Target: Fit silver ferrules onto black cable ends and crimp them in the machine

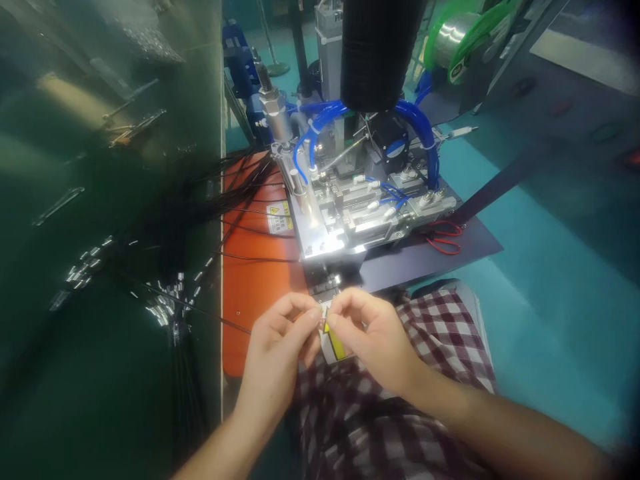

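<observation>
My left hand (280,340) is closed in a pinch in front of the machine. A thin black cable (235,325) runs in from the left and passes into this hand, and its end is hidden among the fingers. My right hand (373,333) meets it fingertip to fingertip, thumb and forefinger pressed together on something too small to make out. Just beyond the fingers stands the metal front of the bench machine (325,240), with blue air tubes (330,120) looping above it. A yellow and white label (336,343) shows between my hands.
On the dark green table (115,413) at left lie bundles of black cables with shiny metal ends (167,303). Several cables cross the orange plate (260,280). A green wire spool (463,40) hangs at upper right, and a red wire loop (445,239) lies beside the machine.
</observation>
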`<state>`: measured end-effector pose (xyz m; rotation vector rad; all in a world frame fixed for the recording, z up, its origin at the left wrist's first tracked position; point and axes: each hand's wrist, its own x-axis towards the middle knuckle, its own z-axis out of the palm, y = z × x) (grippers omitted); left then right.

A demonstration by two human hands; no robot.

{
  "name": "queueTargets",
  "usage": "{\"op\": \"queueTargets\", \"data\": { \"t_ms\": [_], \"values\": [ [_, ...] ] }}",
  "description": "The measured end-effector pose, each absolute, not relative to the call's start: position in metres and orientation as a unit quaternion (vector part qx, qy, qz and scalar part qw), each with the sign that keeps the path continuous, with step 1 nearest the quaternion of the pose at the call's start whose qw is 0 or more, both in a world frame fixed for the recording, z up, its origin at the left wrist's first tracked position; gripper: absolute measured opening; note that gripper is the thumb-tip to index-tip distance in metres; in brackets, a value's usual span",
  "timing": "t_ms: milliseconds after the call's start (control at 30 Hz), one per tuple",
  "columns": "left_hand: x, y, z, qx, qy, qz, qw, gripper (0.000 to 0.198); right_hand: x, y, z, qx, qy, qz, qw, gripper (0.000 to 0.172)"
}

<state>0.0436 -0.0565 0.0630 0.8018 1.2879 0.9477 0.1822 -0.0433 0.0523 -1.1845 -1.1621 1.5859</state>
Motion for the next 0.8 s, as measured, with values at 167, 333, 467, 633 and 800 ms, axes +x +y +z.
{"op": "queueTargets", "data": {
  "t_ms": [167, 333, 467, 633, 800],
  "values": [
    [0.0426, -0.0580, 0.0620, 0.350, 0.552, 0.412, 0.635, 0.022, 0.1825, -0.0410, 0.0537, -0.468, -0.444, 0.645, 0.410, 0.011],
    [0.0406, -0.0538, 0.0639, 0.353, 0.547, 0.395, 0.648, 0.022, 0.1833, -0.0381, 0.0561, -0.461, -0.390, 0.690, 0.399, 0.014],
    [0.0390, -0.0511, 0.0664, 0.358, 0.548, 0.388, 0.649, 0.020, 0.1846, -0.0386, 0.0556, -0.459, -0.389, 0.691, 0.400, 0.014],
    [0.0413, -0.0529, 0.0664, 0.340, 0.550, 0.409, 0.644, 0.019, 0.1848, -0.0407, 0.0519, -0.449, -0.418, 0.673, 0.412, 0.012],
    [0.0403, -0.0521, 0.0670, 0.312, 0.526, 0.415, 0.674, 0.017, 0.1850, -0.0359, 0.0549, -0.438, -0.385, 0.716, 0.384, 0.014]
  ]
}}
